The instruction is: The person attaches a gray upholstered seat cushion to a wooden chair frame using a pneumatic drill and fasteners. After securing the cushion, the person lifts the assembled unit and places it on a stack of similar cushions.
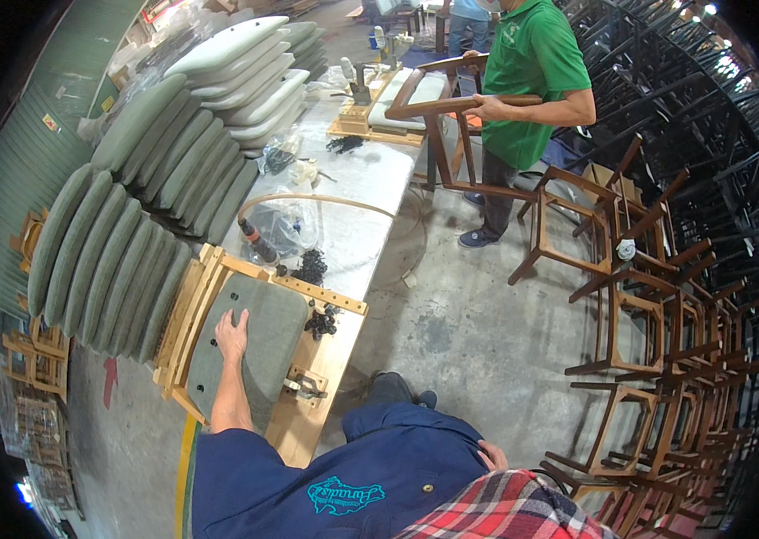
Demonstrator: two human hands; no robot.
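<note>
My left hand (231, 337) lies on a grey-green padded seat panel (258, 332), its fingers apart. Small black round pieces (234, 296) sit near the panel's left edge and corners, one of them just beside my hand. A wooden jig (344, 301) frames the panel, and a metal toggle clamp (306, 384) is mounted at its near right side. Down by my hip, my right hand (492, 455) rests against my blue clothing with its visible fingers stretched out; a plaid sleeve hides the rest of it.
Stacked padded seats (110, 260) stand left of the white table (361, 198). On it lie a power driver (258, 241), black pieces (310, 267) and plastic bags. Across the aisle a person in green (537, 81) holds a wooden chair frame (433, 108). Chair frames (631, 323) are piled at right.
</note>
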